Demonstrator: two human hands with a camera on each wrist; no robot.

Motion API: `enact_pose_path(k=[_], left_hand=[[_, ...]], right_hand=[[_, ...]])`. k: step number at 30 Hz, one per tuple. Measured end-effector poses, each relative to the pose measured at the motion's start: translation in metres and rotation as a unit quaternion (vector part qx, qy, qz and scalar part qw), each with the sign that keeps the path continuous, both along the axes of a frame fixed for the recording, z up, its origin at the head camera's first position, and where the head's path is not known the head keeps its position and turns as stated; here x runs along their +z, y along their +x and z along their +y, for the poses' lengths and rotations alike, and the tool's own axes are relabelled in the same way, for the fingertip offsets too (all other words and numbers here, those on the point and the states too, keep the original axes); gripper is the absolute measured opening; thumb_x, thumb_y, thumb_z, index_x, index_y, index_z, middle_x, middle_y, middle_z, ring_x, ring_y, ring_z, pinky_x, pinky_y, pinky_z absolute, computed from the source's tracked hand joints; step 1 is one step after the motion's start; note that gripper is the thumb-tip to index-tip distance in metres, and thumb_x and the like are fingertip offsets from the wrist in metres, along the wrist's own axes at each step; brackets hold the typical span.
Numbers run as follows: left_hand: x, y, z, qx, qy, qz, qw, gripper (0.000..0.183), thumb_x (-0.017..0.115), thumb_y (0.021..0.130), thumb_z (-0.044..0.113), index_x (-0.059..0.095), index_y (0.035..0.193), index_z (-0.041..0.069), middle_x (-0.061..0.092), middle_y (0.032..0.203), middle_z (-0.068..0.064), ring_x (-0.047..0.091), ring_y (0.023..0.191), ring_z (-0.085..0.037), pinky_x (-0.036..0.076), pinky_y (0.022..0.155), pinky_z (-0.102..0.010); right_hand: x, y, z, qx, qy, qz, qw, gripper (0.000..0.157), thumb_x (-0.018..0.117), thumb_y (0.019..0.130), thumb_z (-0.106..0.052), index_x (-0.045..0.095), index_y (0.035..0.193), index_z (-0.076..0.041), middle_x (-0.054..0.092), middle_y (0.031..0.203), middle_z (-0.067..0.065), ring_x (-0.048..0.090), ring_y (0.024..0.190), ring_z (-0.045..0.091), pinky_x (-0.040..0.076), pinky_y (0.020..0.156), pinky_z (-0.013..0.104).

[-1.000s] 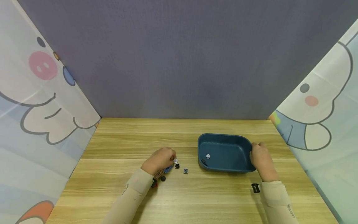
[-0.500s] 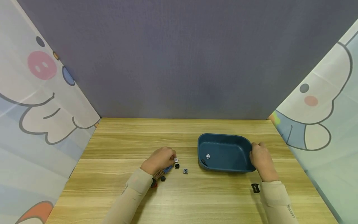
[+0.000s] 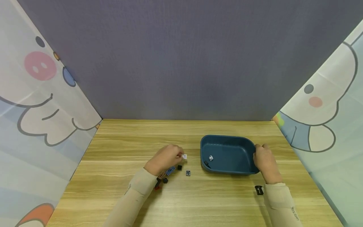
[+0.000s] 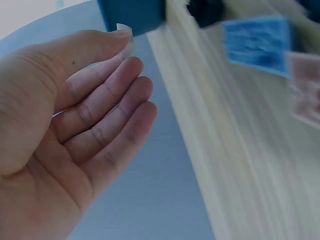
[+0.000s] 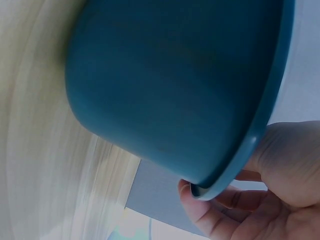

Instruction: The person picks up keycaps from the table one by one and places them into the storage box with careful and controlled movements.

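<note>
My left hand (image 3: pixel 166 157) pinches a small white keycap (image 3: pixel 184 156) between thumb and index finger, above the table to the left of a dark blue bin (image 3: pixel 227 170). In the left wrist view the keycap (image 4: pixel 127 40) shows edge-on at the fingertips, with the other fingers loosely bent. My right hand (image 3: pixel 265 164) grips the bin's right rim; the right wrist view shows its fingers (image 5: pixel 197 207) curled at the rim (image 5: pixel 250 142). Inside the bin lie a small white piece (image 3: pixel 210 158) and a black piece (image 3: pixel 206 163), both toward the left end.
Below the left hand lie a black square piece (image 3: pixel 180 167), a grey-blue square piece (image 3: pixel 188 173), a longer blue piece (image 3: pixel 170 171), a brown piece (image 3: pixel 162 175) and a round black piece (image 3: pixel 165 180). Near the right sleeve is a black piece (image 3: pixel 259 190). A grey partition (image 3: pixel 181 63) stands behind.
My left hand has lifted the white keycap and carried it slightly right and away from me, toward the bin. My right hand and the bin have stayed still.
</note>
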State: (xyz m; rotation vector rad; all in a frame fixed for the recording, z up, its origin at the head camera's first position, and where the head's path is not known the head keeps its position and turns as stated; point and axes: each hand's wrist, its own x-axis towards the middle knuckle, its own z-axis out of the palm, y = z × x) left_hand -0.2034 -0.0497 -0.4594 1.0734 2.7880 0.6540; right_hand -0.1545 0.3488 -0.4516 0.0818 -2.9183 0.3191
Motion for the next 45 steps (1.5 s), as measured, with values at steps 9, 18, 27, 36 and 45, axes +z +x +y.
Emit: enact_pose_path(k=[9, 18, 27, 36, 45], left_hand=[[0.018, -0.005, 0.029, -0.04, 0.022, 0.028, 0.9986, 0.012, 0.064, 0.096, 0.011, 0.075, 0.098, 0.01, 0.067, 0.082, 0.005, 0.047, 0.057, -0.001, 0.045, 0.057, -0.02], [0.033, -0.003, 0.072, -0.072, 0.019, 0.025, 0.9969, 0.016, 0.068, 0.097, 0.02, 0.075, 0.107, 0.01, 0.073, 0.097, 0.002, 0.06, 0.074, 0.0, 0.048, 0.066, -0.016], [0.03, 0.001, 0.108, -0.099, 0.003, 0.018, 0.9949, 0.019, 0.068, 0.098, 0.022, 0.075, 0.111, 0.01, 0.072, 0.102, 0.002, 0.061, 0.079, -0.002, 0.047, 0.068, -0.014], [0.025, 0.005, 0.119, -0.101, -0.025, 0.028, 0.9942, 0.03, 0.068, 0.098, 0.028, 0.071, 0.12, 0.008, 0.072, 0.105, 0.0, 0.059, 0.07, 0.001, 0.047, 0.064, -0.013], [0.02, 0.004, 0.115, -0.098, -0.026, 0.031, 0.9944, 0.03, 0.069, 0.097, 0.026, 0.07, 0.121, 0.007, 0.072, 0.108, -0.004, 0.064, 0.076, -0.001, 0.05, 0.071, -0.015]], right_hand=[[0.0, 0.001, 0.0, 0.0, 0.002, 0.003, 1.0, 0.02, 0.058, 0.087, 0.012, 0.058, 0.102, 0.025, 0.05, 0.085, 0.038, 0.055, 0.074, 0.05, 0.053, 0.062, 0.056], [0.0, 0.002, -0.001, 0.004, 0.004, 0.006, 1.0, 0.019, 0.061, 0.087, 0.012, 0.058, 0.101, 0.024, 0.05, 0.087, 0.039, 0.056, 0.076, 0.052, 0.053, 0.063, 0.056], [0.0, 0.001, -0.001, 0.0, -0.001, 0.003, 1.0, 0.021, 0.062, 0.086, 0.011, 0.058, 0.102, 0.025, 0.05, 0.088, 0.039, 0.056, 0.077, 0.052, 0.053, 0.064, 0.057], [0.0, 0.002, -0.002, -0.005, -0.007, 0.013, 1.0, 0.021, 0.062, 0.084, 0.012, 0.058, 0.101, 0.024, 0.051, 0.086, 0.038, 0.056, 0.076, 0.052, 0.052, 0.065, 0.059], [0.001, 0.002, -0.001, -0.006, -0.005, 0.005, 1.0, 0.022, 0.063, 0.084, 0.011, 0.058, 0.102, 0.024, 0.051, 0.086, 0.037, 0.057, 0.076, 0.051, 0.053, 0.065, 0.058]])
